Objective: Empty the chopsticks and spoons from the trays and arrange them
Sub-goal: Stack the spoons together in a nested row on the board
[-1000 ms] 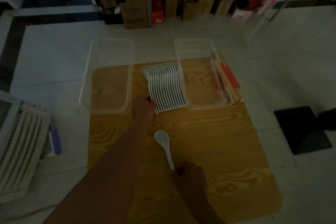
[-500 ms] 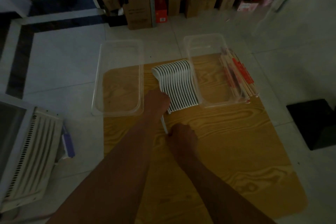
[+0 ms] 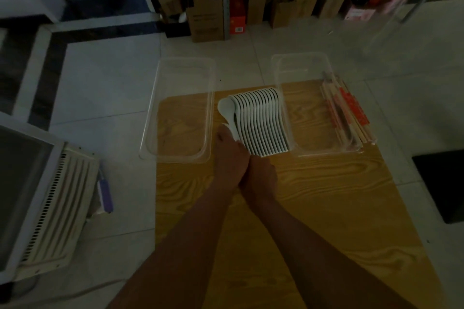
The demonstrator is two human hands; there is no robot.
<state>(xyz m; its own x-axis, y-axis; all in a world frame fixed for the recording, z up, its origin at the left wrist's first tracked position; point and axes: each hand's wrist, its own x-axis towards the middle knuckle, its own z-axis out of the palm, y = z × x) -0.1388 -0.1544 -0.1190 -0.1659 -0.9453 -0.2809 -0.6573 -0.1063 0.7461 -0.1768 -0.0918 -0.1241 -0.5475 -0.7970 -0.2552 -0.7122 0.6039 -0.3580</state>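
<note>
White spoons lie in an overlapping row on the wooden worktop, between two clear trays. Wrapped chopsticks lie along the right tray's outer side. Both forearms reach forward and meet at the row's near left corner. The left hand has its fingertips on the handle of the leftmost spoon, but whether its grip pinches or only presses is unclear. The right hand is knuckles-up against it, its grip hidden.
</note>
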